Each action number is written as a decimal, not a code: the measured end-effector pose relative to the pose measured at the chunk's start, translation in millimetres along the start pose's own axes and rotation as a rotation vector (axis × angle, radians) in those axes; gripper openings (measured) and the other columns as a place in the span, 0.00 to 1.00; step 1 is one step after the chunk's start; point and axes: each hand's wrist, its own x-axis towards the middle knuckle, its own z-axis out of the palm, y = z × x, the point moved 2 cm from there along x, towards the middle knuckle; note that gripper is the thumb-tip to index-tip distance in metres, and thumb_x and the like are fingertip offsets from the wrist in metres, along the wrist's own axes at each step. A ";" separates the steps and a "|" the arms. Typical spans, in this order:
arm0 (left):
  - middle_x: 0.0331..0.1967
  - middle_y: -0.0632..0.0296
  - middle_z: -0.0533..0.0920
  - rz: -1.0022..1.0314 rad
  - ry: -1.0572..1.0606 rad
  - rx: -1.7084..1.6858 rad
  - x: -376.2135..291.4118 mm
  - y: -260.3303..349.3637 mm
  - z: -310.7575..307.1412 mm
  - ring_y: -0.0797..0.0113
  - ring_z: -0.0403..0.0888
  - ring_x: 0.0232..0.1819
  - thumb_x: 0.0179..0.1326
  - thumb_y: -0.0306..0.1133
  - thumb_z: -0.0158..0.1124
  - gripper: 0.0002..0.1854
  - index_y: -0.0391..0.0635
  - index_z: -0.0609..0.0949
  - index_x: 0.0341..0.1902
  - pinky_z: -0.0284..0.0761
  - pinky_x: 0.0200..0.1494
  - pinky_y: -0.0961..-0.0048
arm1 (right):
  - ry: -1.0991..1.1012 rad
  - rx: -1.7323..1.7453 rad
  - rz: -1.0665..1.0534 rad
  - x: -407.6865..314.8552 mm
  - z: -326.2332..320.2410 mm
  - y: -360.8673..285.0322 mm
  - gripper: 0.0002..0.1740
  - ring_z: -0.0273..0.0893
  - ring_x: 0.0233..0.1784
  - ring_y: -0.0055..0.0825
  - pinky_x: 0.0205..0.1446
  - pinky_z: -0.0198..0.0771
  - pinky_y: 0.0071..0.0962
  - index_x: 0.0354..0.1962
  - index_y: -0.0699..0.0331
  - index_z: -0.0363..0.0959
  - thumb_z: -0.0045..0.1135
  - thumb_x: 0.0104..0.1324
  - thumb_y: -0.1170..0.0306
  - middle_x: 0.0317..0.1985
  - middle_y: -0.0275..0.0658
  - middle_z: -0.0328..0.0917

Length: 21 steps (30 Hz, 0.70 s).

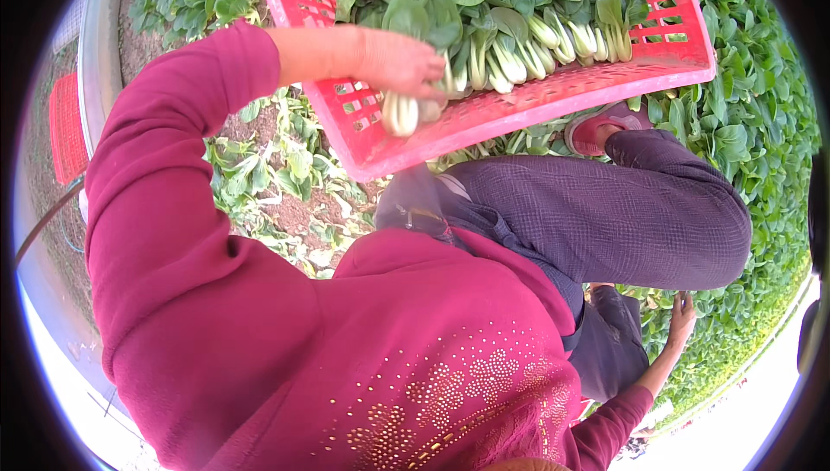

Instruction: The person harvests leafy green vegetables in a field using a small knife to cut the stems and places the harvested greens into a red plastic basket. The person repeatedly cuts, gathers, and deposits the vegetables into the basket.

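My left hand (405, 62) reaches over the near left corner of a red plastic crate (519, 111), closed around a head of bok choy (401, 113). Its pale stem base shows below my fingers, the blurred leaves above them. Beside it in the crate, several more heads of bok choy (509, 62) lie in a row, white stems toward me and green leaves away. At the lower right, beyond my bent leg, my right hand (683, 322) is low beside the growing leafy plants (720, 335). Whether its fingers hold anything is unclear.
Trimmed leaves (292, 173) litter the soil left of the crate. A dense bed of leafy greens (765, 114) runs along the right. My shoe (590, 134) is just below the crate's near edge. Another red crate (67, 127) stands at far left, beyond a pale raised edge (100, 62).
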 end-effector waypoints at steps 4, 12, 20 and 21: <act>0.42 0.60 0.77 -0.031 0.168 0.021 11.0 -2.3 39.6 0.64 0.73 0.50 0.54 0.30 0.54 0.27 0.37 0.70 0.60 0.69 0.53 0.69 | 0.073 -0.086 -0.141 5.3 25.0 -7.9 0.18 0.76 0.31 0.51 0.37 0.69 0.42 0.46 0.69 0.74 0.52 0.66 0.64 0.29 0.55 0.78; 0.48 0.54 0.75 -0.192 0.068 -0.055 32.4 2.7 32.7 0.58 0.71 0.53 0.51 0.29 0.56 0.33 0.36 0.66 0.64 0.67 0.55 0.66 | 0.280 0.067 -0.333 21.8 86.2 -97.5 0.17 0.78 0.41 0.47 0.45 0.71 0.41 0.42 0.66 0.75 0.59 0.58 0.64 0.37 0.50 0.78; 0.71 0.44 0.59 -0.423 -0.263 -0.555 26.0 18.7 44.9 0.42 0.52 0.73 0.60 0.41 0.54 0.36 0.43 0.61 0.71 0.55 0.68 0.49 | 0.082 0.159 -0.187 60.6 95.4 -142.9 0.18 0.80 0.34 0.46 0.41 0.74 0.43 0.44 0.56 0.76 0.59 0.57 0.60 0.28 0.48 0.80; 0.72 0.47 0.58 -0.533 -0.072 -1.075 28.8 17.2 42.2 0.41 0.49 0.74 0.61 0.43 0.53 0.35 0.45 0.61 0.71 0.55 0.69 0.48 | 0.064 0.203 -0.127 67.9 100.0 -140.4 0.19 0.80 0.35 0.46 0.42 0.74 0.43 0.46 0.55 0.76 0.58 0.58 0.58 0.29 0.48 0.81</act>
